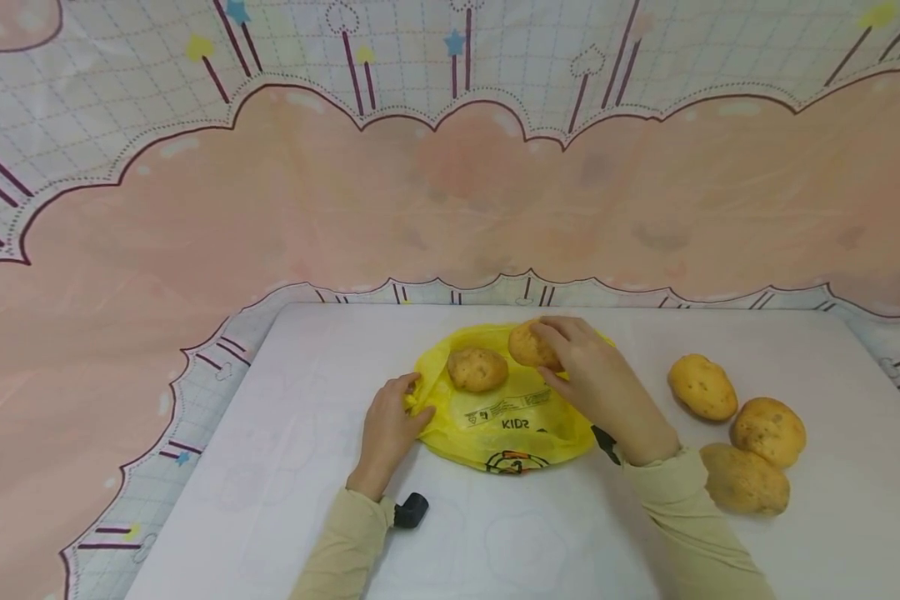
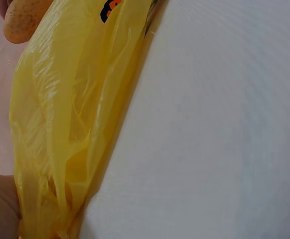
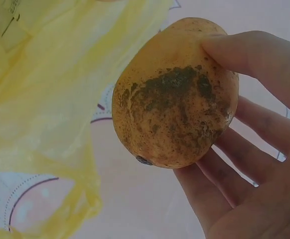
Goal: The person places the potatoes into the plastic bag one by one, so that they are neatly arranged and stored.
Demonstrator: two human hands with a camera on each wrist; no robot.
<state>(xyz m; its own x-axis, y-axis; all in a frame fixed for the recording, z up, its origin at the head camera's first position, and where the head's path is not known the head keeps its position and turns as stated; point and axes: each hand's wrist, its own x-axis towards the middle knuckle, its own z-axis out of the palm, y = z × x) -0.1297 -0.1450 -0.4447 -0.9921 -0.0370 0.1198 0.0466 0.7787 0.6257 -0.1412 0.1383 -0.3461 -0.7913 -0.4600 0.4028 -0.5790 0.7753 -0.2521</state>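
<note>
A yellow plastic bag with black print lies on the white table, its mouth spread wide. One potato rests in it, toward the back. At the bag's left edge, my left hand grips the bunched plastic between thumb and fingers. My right hand holds a second potato over the bag's back right part. In the right wrist view, dark soil patches mark this held potato, with the thumb on one side and fingers on the other. The left wrist view shows the bag's folds close up.
To the right of the bag, three more potatoes lie on the white table: one farther back, one at the right and one nearer, partly behind the right sleeve. A patterned pink cloth hangs behind the table.
</note>
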